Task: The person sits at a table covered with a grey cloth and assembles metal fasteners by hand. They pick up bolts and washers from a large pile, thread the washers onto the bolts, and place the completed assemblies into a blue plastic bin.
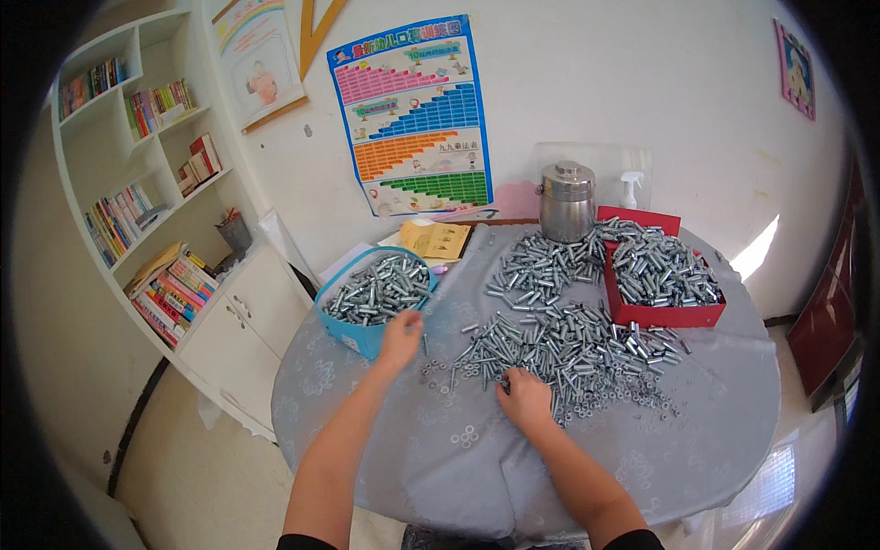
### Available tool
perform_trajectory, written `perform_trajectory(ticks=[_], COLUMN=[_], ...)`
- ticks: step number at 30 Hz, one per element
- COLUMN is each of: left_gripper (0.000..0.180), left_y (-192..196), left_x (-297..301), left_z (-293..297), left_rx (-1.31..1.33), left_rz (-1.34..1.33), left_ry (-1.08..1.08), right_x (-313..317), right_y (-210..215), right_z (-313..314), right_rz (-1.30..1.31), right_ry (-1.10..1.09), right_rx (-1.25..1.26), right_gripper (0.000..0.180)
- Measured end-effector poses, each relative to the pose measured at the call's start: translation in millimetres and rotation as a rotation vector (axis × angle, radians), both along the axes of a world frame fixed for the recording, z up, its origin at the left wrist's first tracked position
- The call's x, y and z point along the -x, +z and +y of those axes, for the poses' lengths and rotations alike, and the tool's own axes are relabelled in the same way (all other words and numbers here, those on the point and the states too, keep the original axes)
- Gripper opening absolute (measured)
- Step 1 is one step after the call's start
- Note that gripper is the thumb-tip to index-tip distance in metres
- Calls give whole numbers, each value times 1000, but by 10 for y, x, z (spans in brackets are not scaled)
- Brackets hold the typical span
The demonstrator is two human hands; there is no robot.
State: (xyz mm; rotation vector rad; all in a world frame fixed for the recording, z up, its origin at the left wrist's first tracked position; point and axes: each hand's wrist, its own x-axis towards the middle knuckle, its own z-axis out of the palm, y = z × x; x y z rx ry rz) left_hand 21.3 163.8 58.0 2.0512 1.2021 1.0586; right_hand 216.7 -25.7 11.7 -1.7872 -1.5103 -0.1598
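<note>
My left hand (401, 338) is at the near right side of a blue basket (366, 340) heaped with metal bolts (380, 289). Its fingers are curled together, and whatever they hold is hidden. Close to the hand, a single bolt (424, 346) shows against the grey cloth. My right hand (526, 400) reaches the near edge of a wide pile of loose bolts (568, 350). Those fingers are closed at a small dark thing too hidden to name. Small nuts or washers (466, 436) lie in a cluster on the cloth, with more scattered along the pile's front.
A red box (665, 316) full of bolts stands at the right of the round, cloth-covered table (403, 458). Behind the pile are a steel canister (567, 202) and a white spray bottle (630, 190). An open booklet (435, 240) lies beyond the basket. A bookshelf (174, 197) stands left.
</note>
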Motion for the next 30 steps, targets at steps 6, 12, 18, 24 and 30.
perform_trajectory(ticks=[6,12,18,24,30], left_gripper=[24,17,14,19,19], left_y=[-300,-485,-313,-388,-368], left_x=[-602,-968,-887,-447,10], left_z=[-159,25,-121,-550,-1471], left_rx=[-304,-354,-372,-171,47], left_rz=[321,575,501,-41,-244], left_ry=[-125,-119,-103,-4,9], right_x=[-23,-92,-132,-124,56], right_y=[-17,47,134,224,288], right_z=[25,44,9,17,9], right_rz=[49,92,169,213,506], right_ry=[0,-26,-16,59,297], right_rx=[42,-147,-191,-298,-236], right_gripper=[12,12,11,12,14])
